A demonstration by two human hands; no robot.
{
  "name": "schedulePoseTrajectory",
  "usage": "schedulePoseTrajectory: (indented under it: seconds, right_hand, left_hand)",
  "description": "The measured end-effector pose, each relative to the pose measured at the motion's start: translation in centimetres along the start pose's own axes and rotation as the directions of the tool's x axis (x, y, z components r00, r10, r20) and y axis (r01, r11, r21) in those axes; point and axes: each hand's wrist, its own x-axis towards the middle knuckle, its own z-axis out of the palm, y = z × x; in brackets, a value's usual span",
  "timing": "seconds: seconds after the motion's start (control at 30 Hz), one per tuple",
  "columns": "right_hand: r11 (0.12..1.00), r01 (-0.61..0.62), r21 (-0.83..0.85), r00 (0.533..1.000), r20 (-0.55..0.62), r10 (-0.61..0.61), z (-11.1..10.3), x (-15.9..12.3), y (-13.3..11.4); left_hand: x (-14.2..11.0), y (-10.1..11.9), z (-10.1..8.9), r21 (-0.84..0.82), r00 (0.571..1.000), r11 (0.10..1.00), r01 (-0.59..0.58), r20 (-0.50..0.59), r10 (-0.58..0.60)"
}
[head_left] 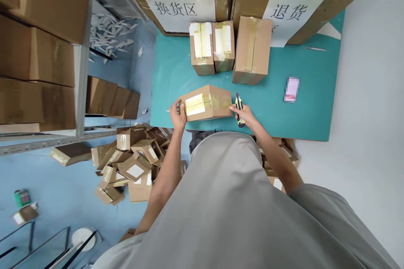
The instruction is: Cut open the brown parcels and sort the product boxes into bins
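Observation:
A small taped cardboard box with a white label sits near the front edge of the green table. My left hand grips its left end, thumb on the near side. At the other end, the fingertips of my right hand touch the box. That same hand holds a yellow and black utility knife, which points away from me. Whether its blade is out is hard to tell. Two small labelled boxes and a larger taped box stand behind.
Two open cartons with paper signs line the back of the green table; green and pink packs show inside. A blurred pink item lies to the right. Discarded boxes pile on the floor at left, beside a shelf of cartons.

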Motion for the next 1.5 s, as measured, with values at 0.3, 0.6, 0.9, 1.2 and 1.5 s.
schedulePoseTrajectory:
  seconds: [0.3, 0.6, 0.9, 1.2, 1.5]
  right_hand:
    - [0.895, 0.288, -0.342, 0.936, -0.097, -0.338, -9.5, -2.2, -6.2]
    - [0.547, 0.182, -0.817, 0.831, -0.170, -0.530, -6.3, -5.6, -5.7]
    - [0.435, 0.360, -0.825, 0.913, 0.215, -0.347, 0.1, -11.9, -5.4]
    - [0.276, 0.292, -0.915, 0.945, 0.233, -0.229, 3.4, -12.1, -6.1]
    - [0.221, 0.227, -0.949, 0.965, 0.190, -0.179, 3.9, -13.3, -6.7]
  left_hand:
    - [-5.5, 4.1, 10.3, -0.174, 0.802, 0.956, 0.234, 0.591, -0.089]
    - [-2.3, 10.9, 6.7, -0.338, 0.909, 0.941, 0.011, 0.396, 0.132]
    - [0.0, 13.4, 6.4, -0.256, 0.893, 0.966, 0.028, 0.441, 0.091]
    - [0.6, 13.8, 5.9, -0.278, 0.876, 0.958, 0.069, 0.477, 0.075]
    - [0.5, 13.6, 5.9, -0.257, 0.865, 0.964, 0.064, 0.496, 0.075]
